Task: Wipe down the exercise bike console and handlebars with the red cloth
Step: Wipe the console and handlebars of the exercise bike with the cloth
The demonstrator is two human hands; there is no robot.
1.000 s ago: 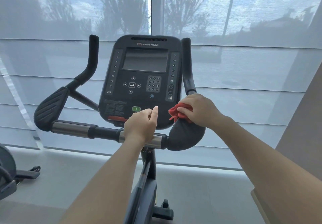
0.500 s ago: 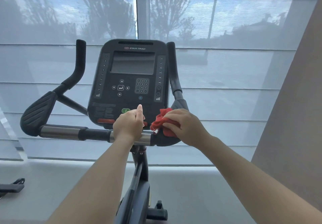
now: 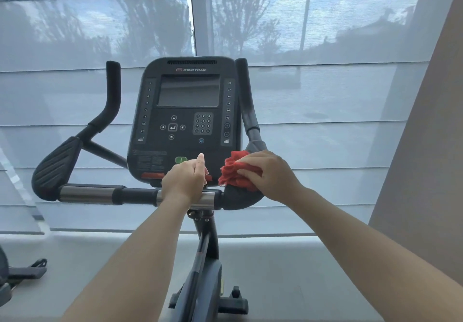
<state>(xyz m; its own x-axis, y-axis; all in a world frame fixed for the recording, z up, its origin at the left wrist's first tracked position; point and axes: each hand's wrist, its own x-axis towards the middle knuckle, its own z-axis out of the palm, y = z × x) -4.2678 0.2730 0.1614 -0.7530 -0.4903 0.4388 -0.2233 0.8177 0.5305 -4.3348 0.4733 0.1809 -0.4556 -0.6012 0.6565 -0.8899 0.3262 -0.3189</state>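
Both hands unmoved; right hand (image 3: 269,175) still presses red cloth (image 3: 234,171).

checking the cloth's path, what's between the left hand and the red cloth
In the head view, little: a short stretch of metal bar, its black collar and the console's lower edge separate the left hand from the cloth under the right hand.

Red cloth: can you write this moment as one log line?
right hand | presses red cloth on right handlebar pad | left hand grips crossbar

Red cloth (image 3: 235,174), black console (image 3: 185,121)
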